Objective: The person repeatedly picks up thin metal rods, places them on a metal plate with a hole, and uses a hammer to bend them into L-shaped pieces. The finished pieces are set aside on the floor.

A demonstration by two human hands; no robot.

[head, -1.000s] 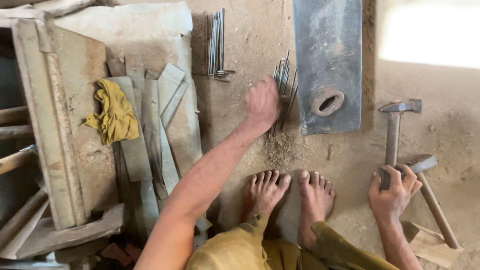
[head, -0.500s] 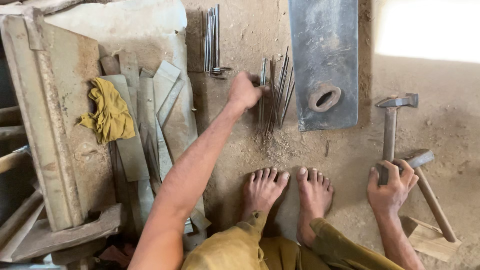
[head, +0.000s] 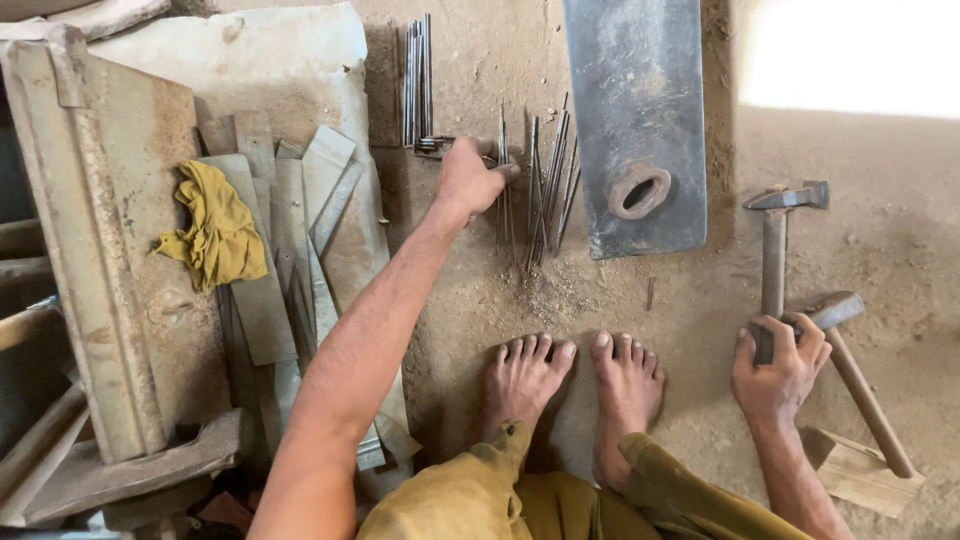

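Observation:
My left hand (head: 468, 180) reaches out over the dirt floor and closes on thin metal rods (head: 545, 180) that lie spread in front of my bare feet (head: 575, 385). A second bundle of rods (head: 417, 75) lies just beyond that hand. My right hand (head: 778, 365) grips the wooden handle of a hammer (head: 775, 240) that lies flat on the ground, its metal head pointing away from me. Another hammer (head: 850, 370) lies crossed under the same hand.
A dark metal plate with an oval hole (head: 640, 120) lies right of the rods. Flat metal strips (head: 290, 260) and a yellow rag (head: 215, 235) rest on a slab at left. A wooden block (head: 860, 470) sits at lower right.
My left hand has moved leftward along the rods, from the right side of the pile to its left end. My right hand stays on the hammer handle.

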